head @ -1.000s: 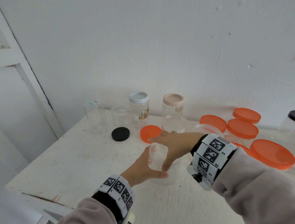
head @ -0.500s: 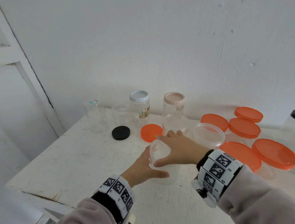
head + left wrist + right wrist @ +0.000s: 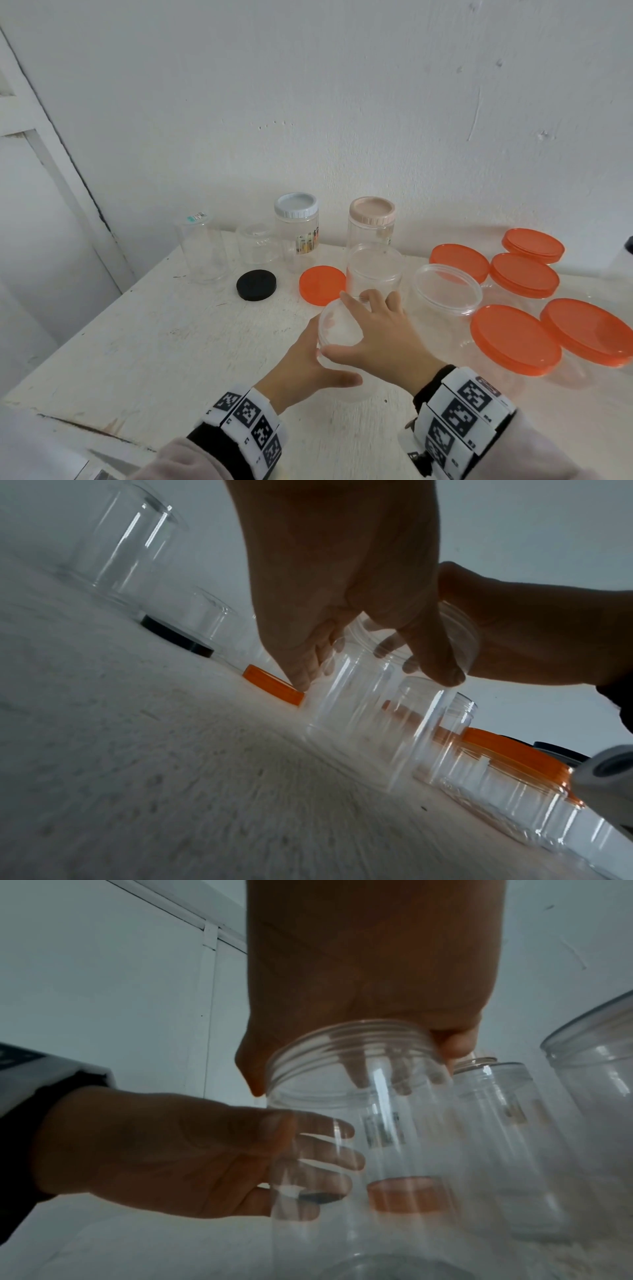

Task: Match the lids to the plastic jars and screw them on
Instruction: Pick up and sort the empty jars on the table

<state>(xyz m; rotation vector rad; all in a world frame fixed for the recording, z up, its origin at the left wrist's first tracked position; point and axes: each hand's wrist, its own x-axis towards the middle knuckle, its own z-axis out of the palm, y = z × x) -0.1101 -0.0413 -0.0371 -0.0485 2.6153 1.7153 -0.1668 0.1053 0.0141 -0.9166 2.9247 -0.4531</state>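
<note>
A clear plastic jar [image 3: 339,330] stands upright and lidless on the white table [image 3: 171,342]; its threaded mouth shows bare in the right wrist view [image 3: 352,1042]. My left hand [image 3: 308,359] wraps round the jar's body from the left, thumb across the front. Over the mouth my right hand [image 3: 375,325] grips the rim with thumb and curled fingers [image 3: 455,1045]. A small loose orange lid [image 3: 322,285] and a loose black lid [image 3: 256,285] lie just behind the jar. From the left wrist, both hands appear on the jar [image 3: 356,685].
A wide open jar [image 3: 447,289] and another clear jar [image 3: 375,270] stand close behind my right hand. Several orange-lidded jars [image 3: 515,337] crowd the right. White-lidded [image 3: 296,205], pink-lidded [image 3: 372,210] and two clear jars [image 3: 202,250] line the wall. The table's front edge [image 3: 85,425] is near.
My right wrist has swung from across the jar toward me and to the right, its hand turning on the jar's mouth. The left hand and the jar have stayed put.
</note>
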